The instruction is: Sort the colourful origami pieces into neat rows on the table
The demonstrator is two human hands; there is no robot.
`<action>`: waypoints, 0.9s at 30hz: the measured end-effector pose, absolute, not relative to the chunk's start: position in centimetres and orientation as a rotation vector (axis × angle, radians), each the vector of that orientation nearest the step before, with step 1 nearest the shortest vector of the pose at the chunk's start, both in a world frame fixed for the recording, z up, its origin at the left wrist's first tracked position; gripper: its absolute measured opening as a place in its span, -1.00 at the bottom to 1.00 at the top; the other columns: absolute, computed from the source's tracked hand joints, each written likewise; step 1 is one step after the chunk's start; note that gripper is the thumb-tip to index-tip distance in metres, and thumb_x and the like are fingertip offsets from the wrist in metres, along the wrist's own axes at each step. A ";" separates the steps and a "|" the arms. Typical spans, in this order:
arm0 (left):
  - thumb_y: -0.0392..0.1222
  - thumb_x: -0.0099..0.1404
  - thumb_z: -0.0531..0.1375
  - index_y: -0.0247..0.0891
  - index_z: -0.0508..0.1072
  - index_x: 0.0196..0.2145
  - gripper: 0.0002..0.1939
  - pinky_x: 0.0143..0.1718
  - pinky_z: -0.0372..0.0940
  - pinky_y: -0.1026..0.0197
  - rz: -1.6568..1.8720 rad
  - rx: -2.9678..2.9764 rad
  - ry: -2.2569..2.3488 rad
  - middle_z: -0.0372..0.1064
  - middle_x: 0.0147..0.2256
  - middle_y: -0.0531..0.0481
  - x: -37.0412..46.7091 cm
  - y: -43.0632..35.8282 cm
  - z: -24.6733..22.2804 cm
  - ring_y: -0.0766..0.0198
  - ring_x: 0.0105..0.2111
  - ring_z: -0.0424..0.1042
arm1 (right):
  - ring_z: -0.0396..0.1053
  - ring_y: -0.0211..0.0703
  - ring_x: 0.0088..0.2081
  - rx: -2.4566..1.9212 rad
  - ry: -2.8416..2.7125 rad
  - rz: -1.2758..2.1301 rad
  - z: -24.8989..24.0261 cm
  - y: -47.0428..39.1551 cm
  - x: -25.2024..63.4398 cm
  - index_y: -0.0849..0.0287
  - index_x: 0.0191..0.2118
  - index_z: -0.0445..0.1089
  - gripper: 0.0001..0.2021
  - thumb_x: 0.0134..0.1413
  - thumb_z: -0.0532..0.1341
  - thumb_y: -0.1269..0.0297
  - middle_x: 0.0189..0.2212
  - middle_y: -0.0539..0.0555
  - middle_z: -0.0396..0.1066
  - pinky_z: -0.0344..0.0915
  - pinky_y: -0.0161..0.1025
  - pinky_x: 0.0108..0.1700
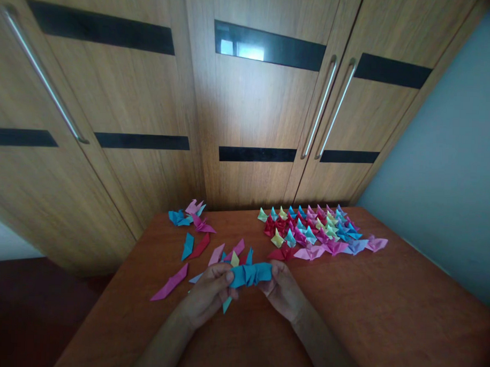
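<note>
Between my two hands is a blue folded paper piece (pixel 251 274), creased and puckered along its middle. My left hand (pixel 209 290) pinches its left end between thumb and fingers. At the opposite end, my right hand (pixel 283 292) grips it, thumb on top and fingers partly hidden beneath. Just behind and left of the blue piece lie several flat folded strips, among them a pink strip (pixel 217 254) and a yellow one (pixel 235 259), partly covered by my left hand. A magenta strip (pixel 169 283) rests farther left on the table.
Rows of colourful origami figures (pixel 307 228) stand at the back right of the wooden table (pixel 345 310). A small heap of folded figures, with a blue one (pixel 178 218), sits at the back left. Wooden wardrobe doors (pixel 255 109) rise behind the table.
</note>
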State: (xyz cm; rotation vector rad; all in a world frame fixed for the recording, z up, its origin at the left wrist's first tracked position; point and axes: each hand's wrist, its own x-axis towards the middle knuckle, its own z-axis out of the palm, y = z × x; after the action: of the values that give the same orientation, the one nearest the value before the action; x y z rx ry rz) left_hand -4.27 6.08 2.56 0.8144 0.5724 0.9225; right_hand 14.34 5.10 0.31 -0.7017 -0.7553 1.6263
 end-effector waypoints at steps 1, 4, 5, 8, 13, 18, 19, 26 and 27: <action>-0.05 -0.02 0.39 -0.32 0.44 -0.55 -0.71 -0.52 0.18 0.36 0.925 0.809 0.571 0.38 -0.62 0.06 -4.3 6.1 2.4 0.41 -0.59 0.32 | 0.09 -0.35 -0.60 -0.680 -0.741 1.634 0.3 5.1 14.4 0.14 -0.65 0.11 -0.49 -0.34 0.40 -0.09 -0.69 -0.13 0.10 0.15 -0.34 -0.46; -0.03 -0.02 0.39 -0.32 0.42 -0.55 -0.68 -0.53 0.18 0.35 0.917 0.809 0.584 0.40 -0.62 0.04 -4.4 6.1 2.4 0.39 -0.61 0.34 | 0.05 -0.37 -0.62 -0.615 -0.723 1.644 0.0 5.3 14.4 0.15 -0.67 0.10 -0.47 -0.35 0.40 -0.11 -0.72 -0.15 0.06 0.12 -0.36 -0.47; -0.02 -0.01 0.38 -0.33 0.42 -0.55 -0.68 -0.52 0.19 0.34 0.911 0.815 0.592 0.41 -0.62 0.03 -4.4 6.2 2.5 0.39 -0.61 0.34 | 0.05 -0.38 -0.62 -0.612 -0.719 1.636 -0.1 5.4 14.5 0.15 -0.67 0.10 -0.47 -0.33 0.39 -0.11 -0.72 -0.15 0.06 0.12 -0.37 -0.48; -0.03 0.04 0.35 -0.34 0.43 -0.52 -0.69 -0.51 0.19 0.34 0.894 0.831 0.609 0.42 -0.62 0.01 -4.5 6.2 2.8 0.38 -0.61 0.35 | 0.07 -0.37 -0.62 -0.672 -0.650 1.607 -0.3 5.7 14.5 0.15 -0.64 0.16 -0.53 -0.24 0.37 -0.07 -0.71 -0.14 0.09 0.10 -0.38 -0.51; -0.05 0.09 0.33 -0.34 0.45 -0.48 -0.73 -0.49 0.19 0.33 0.874 0.874 0.626 0.43 -0.59 0.01 -4.9 6.5 3.2 0.38 -0.58 0.35 | 0.11 -0.38 -0.62 -0.699 -0.536 1.636 0.1 5.9 14.5 0.17 -0.59 0.23 -0.62 -0.15 0.36 0.03 -0.69 -0.12 0.17 0.11 -0.40 -0.53; 0.00 0.14 0.26 -0.32 0.45 -0.48 -0.71 -0.44 0.18 0.30 0.837 1.041 0.773 0.47 -0.52 -0.04 -5.0 6.8 3.8 0.32 -0.51 0.38 | 0.09 -0.38 -0.62 -0.822 -0.613 1.560 0.2 6.3 14.6 0.17 -0.58 0.24 -0.61 -0.12 0.32 -0.04 -0.69 -0.12 0.14 0.10 -0.39 -0.53; 0.01 0.15 0.25 -0.32 0.45 -0.48 -0.70 -0.43 0.18 0.30 0.839 1.074 0.835 0.48 -0.50 -0.05 -5.0 7.0 3.9 0.30 -0.48 0.40 | 0.07 -0.39 -0.63 -0.869 -0.641 1.517 0.1 6.4 14.7 0.17 -0.57 0.24 -0.60 -0.10 0.30 -0.05 -0.69 -0.12 0.13 0.08 -0.39 -0.54; 0.05 0.11 0.22 -0.31 0.45 -0.40 -0.68 -0.44 0.15 0.30 0.854 1.136 1.088 0.52 -0.46 -0.06 -4.6 7.6 3.6 0.25 -0.45 0.44 | 0.14 -0.31 -0.58 -1.212 -1.063 1.007 0.4 6.3 14.7 0.17 -0.56 0.31 -0.63 0.07 0.16 -0.02 -0.66 -0.06 0.21 0.07 -0.35 -0.52; 0.06 0.11 0.22 -0.31 0.45 -0.41 -0.67 -0.45 0.15 0.29 0.855 1.154 1.094 0.52 -0.47 -0.06 -4.5 7.6 3.5 0.25 -0.46 0.44 | 0.18 -0.28 -0.54 -1.224 -1.156 0.932 0.5 6.1 14.5 0.16 -0.53 0.34 -0.67 0.06 0.17 0.01 -0.62 -0.04 0.27 0.12 -0.34 -0.49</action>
State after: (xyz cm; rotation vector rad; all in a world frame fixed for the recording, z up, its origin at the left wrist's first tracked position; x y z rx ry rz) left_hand -4.46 7.59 3.53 1.1545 1.0939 0.8550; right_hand 14.52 6.12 0.49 -1.2244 -1.1559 0.9320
